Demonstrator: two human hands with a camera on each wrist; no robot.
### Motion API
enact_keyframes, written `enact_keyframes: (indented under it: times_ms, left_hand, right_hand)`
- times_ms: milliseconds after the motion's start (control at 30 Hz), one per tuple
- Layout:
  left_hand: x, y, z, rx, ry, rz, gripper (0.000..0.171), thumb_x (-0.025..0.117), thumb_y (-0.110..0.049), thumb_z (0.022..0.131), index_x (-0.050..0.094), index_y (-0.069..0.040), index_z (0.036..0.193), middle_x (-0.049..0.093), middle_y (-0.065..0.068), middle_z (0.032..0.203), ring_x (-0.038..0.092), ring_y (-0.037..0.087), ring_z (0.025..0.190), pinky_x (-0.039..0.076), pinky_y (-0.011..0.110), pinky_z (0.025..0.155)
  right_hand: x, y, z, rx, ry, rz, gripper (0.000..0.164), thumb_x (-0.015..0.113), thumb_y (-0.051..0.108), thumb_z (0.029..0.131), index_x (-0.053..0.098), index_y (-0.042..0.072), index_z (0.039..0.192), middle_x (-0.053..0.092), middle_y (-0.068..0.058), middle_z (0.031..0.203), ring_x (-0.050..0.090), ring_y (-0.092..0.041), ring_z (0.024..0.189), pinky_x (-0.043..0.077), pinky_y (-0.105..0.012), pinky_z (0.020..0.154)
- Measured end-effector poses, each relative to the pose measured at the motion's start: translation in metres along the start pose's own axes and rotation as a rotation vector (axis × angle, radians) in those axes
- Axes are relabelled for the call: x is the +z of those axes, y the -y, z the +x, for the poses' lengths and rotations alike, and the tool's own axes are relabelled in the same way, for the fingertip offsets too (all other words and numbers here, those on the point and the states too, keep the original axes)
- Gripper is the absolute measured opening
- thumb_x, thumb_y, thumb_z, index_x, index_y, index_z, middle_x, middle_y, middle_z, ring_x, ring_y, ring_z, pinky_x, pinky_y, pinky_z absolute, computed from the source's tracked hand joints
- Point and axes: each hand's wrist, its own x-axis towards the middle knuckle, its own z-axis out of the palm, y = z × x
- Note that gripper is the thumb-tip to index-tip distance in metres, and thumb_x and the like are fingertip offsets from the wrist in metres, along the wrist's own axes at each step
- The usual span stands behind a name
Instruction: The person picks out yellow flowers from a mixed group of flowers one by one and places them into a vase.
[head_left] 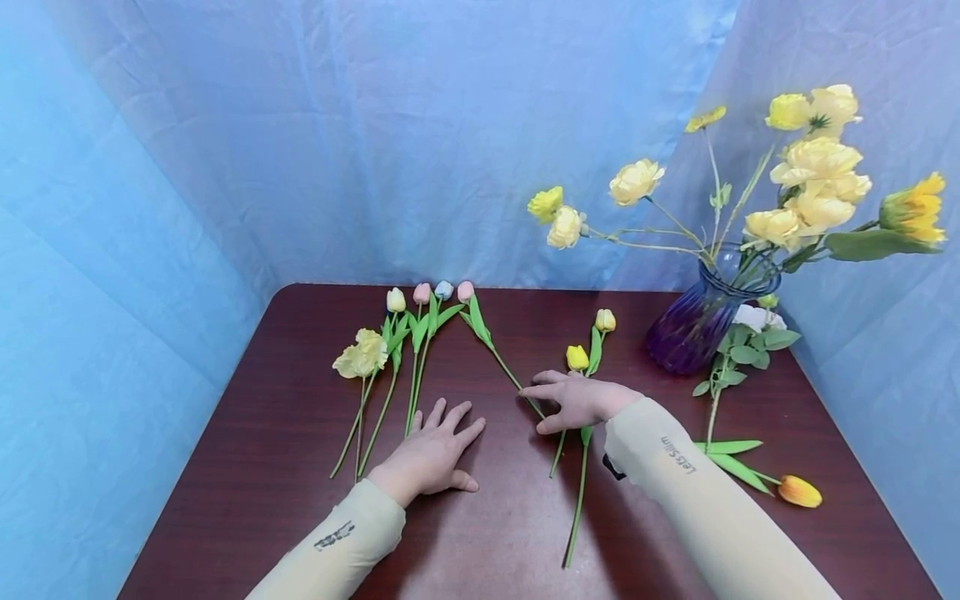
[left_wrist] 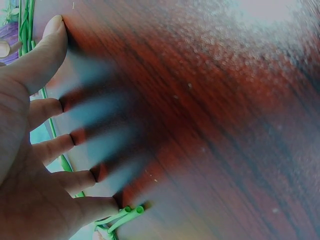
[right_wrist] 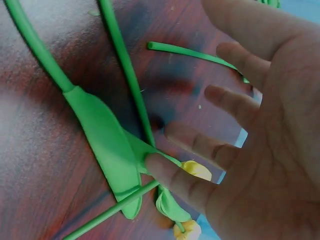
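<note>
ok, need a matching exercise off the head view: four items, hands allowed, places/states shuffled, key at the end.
Column 1
1. blue-purple glass vase
2. pale blue tulip
3. smooth orange tulip with green leaves
4. left hand

Column 2
A. between two pale pink tulips
B. palm down, fingers spread
C. upright, holding yellow flowers
D. lying to the right of the right sleeve

Pairs: 1-C, 2-A, 3-D, 4-B

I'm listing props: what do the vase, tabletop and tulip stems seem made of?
Vase: probably glossy glass, tinted purple and translucent near its rim; plastic is possible.
Tabletop: wood or laminate, fairly shiny, with dark grain and glare.
Tulip stems: likely plastic, smooth and evenly green.
</note>
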Motion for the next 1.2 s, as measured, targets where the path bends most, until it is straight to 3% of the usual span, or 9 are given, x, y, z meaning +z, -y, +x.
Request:
enact_keyframes:
  times_ms: [200,433,533,667,767,867,1200]
  left_hand:
    - [-0.001,-0.001,0.001,0.004,-0.007,0.002,0.091,0.07,-0.062,0.075,0.037,-0.021,0.148,0.025,0.012,0.155,0.019,0.047,0.138,0.029,0.068,0.102]
    - [-0.002,-0.001,0.001,0.001,-0.003,-0.003,0.09,0.071,-0.061,0.075,0.037,-0.021,0.149,0.024,0.012,0.155,0.019,0.047,0.138,0.028,0.069,0.102]
    - [-0.002,0.0,0.001,0.005,-0.008,-0.007,0.09,0.071,-0.06,0.075,0.038,-0.021,0.148,0.025,0.012,0.155,0.019,0.047,0.138,0.028,0.069,0.102]
    - [-0.002,0.0,0.0,0.005,-0.009,-0.006,0.09,0.071,-0.061,0.075,0.038,-0.021,0.148,0.025,0.012,0.155,0.019,0.047,0.138,0.028,0.069,0.102]
    - [-0.002,0.0,0.0,0.005,-0.009,-0.005,0.09,0.07,-0.061,0.075,0.037,-0.021,0.148,0.025,0.012,0.155,0.019,0.047,0.138,0.028,0.069,0.102]
    - [-0.001,0.0,0.0,0.007,-0.007,-0.004,0.09,0.07,-0.061,0.075,0.037,-0.021,0.149,0.025,0.012,0.155,0.019,0.047,0.138,0.028,0.069,0.102]
    - [0.0,0.0,-0.001,0.004,-0.003,-0.012,0.09,0.071,-0.061,0.075,0.037,-0.021,0.149,0.024,0.012,0.155,0.018,0.047,0.138,0.028,0.069,0.102]
  right_hand:
    - [0.004,0.002,0.002,0.01,0.011,-0.079,0.059,0.061,0.044,0.092,0.044,0.027,0.145,0.026,-0.006,0.156,0.019,-0.051,0.136,0.026,-0.064,0.105]
    - [0.004,0.007,0.003,-0.009,-0.022,-0.119,0.056,0.06,0.04,0.095,0.047,0.012,0.142,0.034,-0.007,0.152,0.03,-0.037,0.134,0.03,-0.061,0.104]
    - [0.006,0.007,0.005,-0.053,-0.094,-0.129,0.047,0.063,0.03,0.094,0.055,0.003,0.131,0.044,-0.013,0.141,0.042,-0.034,0.124,0.039,-0.055,0.099]
    - [0.01,0.007,0.01,-0.067,-0.191,-0.164,0.028,0.067,0.022,0.091,0.061,0.002,0.11,0.053,-0.01,0.113,0.052,-0.028,0.1,0.048,-0.045,0.084]
    - [0.014,0.006,0.014,-0.041,-0.252,-0.172,0.021,0.069,0.018,0.09,0.055,0.005,0.099,0.051,-0.006,0.093,0.051,-0.024,0.085,0.048,-0.041,0.074]
    - [0.019,0.004,0.017,-0.009,-0.308,-0.168,0.025,0.072,0.015,0.087,0.049,0.007,0.091,0.05,-0.005,0.083,0.051,-0.024,0.078,0.047,-0.04,0.07]
    - [0.028,0.005,0.025,0.131,-0.419,-0.202,0.016,0.066,0.011,0.088,0.052,0.007,0.081,0.061,-0.009,0.079,0.063,-0.029,0.077,0.053,-0.045,0.065]
